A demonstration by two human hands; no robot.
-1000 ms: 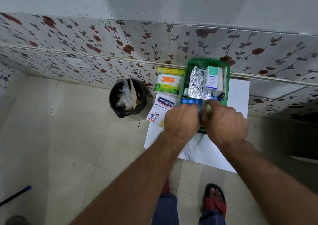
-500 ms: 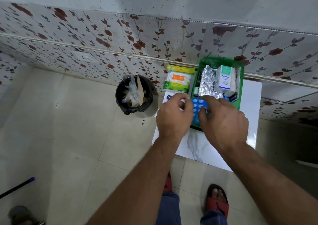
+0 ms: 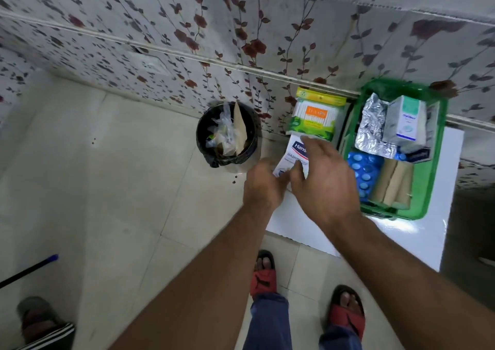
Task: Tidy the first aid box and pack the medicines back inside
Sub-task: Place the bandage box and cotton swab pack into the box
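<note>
The green first aid box (image 3: 434,162) stands on a white table top (image 3: 401,240) by the wall. Inside it lie a foil strip (image 3: 371,130), a white medicine carton (image 3: 405,120), a blue blister pack (image 3: 361,170) and tan bandage rolls (image 3: 393,183). Left of the box, a white plaster pack (image 3: 296,151) lies below a green pack of cotton buds (image 3: 313,116). My left hand (image 3: 265,186) is curled on the plaster pack's near corner. My right hand (image 3: 326,181) hovers over the same pack with fingers spread, hiding its right side.
A black bin (image 3: 227,135) with plastic and paper waste stands on the tiled floor just left of the table. A dark stick with a blue tip (image 3: 26,269) lies at the far left. Another person's sandalled foot (image 3: 40,320) shows at the bottom left. A flower-patterned wall is right behind.
Both hands have left the green box and moved left to the plaster pack. The blue blister pack now lies in the box beside the bandage rolls.
</note>
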